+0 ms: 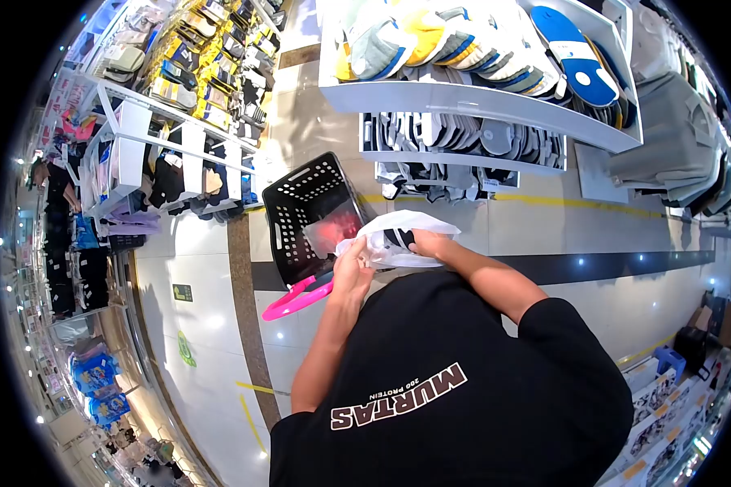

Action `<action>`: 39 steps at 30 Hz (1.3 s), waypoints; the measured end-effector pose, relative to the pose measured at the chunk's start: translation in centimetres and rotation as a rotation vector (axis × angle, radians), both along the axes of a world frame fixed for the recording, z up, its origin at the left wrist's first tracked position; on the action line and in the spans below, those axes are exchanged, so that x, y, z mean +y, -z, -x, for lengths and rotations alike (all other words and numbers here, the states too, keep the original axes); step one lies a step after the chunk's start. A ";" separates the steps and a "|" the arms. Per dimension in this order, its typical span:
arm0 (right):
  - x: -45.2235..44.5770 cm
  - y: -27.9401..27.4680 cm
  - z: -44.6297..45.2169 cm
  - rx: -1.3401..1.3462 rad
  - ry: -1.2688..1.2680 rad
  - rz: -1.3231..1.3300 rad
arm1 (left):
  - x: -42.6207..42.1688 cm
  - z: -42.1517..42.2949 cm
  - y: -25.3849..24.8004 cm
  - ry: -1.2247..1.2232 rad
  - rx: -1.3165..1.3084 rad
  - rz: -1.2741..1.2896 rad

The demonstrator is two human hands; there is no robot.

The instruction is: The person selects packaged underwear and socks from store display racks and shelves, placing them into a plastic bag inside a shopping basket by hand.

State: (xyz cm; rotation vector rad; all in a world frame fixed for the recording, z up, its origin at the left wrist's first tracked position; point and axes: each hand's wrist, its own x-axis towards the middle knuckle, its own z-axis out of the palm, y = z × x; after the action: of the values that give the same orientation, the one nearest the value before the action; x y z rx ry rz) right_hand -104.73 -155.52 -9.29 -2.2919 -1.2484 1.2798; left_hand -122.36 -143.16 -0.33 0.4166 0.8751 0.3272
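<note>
1. While the left hand (354, 266) is at the near left end of a white plastic bag (406, 221), its fingers are drawn together and pinch the crumpled film.
2. Right hand (432, 245): at the bag's right part, fingers curled closed on the plastic, tips at a black item (395, 238) with pale markings. Cannot tell whether they grip this item as well.
3. Bag position: between the two hands, just beyond the black T-shirt (471, 325) lettered "MURTAS". The black item shows within the bag's outline, partly covered by film.
4. Left of the bag: a perforated black basket (288, 199), tilted in view, its pink handle (296, 302) near the left wrist. Inside, a clear packet with red contents (337, 230), close to the left hand.
5. Beyond: a white bin (479, 105) of flat yellow, blue and grey goods, above the tiled floor (544, 231).
</note>
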 end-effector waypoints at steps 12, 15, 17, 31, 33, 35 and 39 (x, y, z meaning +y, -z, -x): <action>4.5 -15.7 -11.4 -0.061 0.536 -0.660 | 1.0 -1.6 -1.4 0.014 0.109 -0.290; 4.8 -12.6 -14.4 -0.698 0.696 -0.582 | 1.6 -0.9 -1.3 -0.018 0.166 -0.335; 5.5 -10.8 -14.3 -0.878 0.696 -0.532 | 2.2 -0.9 -2.6 -0.071 0.215 -0.375; 9.1 -8.6 -12.8 -0.831 0.584 -0.728 | 4.7 3.8 5.5 -0.131 0.177 -0.335; 9.0 -8.5 -12.5 -0.761 0.425 -0.734 | 4.8 3.8 5.7 -0.103 0.150 -0.268; 9.5 -7.8 -11.5 -0.975 0.349 -0.834 | 4.7 3.7 5.9 -0.079 0.129 -0.176; 10.5 -7.4 -11.1 -0.889 0.324 -0.765 | 4.4 4.2 7.4 -0.050 0.158 -0.245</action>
State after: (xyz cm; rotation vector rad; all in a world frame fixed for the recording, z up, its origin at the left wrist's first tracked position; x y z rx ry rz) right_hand -93.60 -145.07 -1.93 -2.2894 -1.1795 -0.3762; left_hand -126.60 -138.80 -7.70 0.6548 1.0046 0.4548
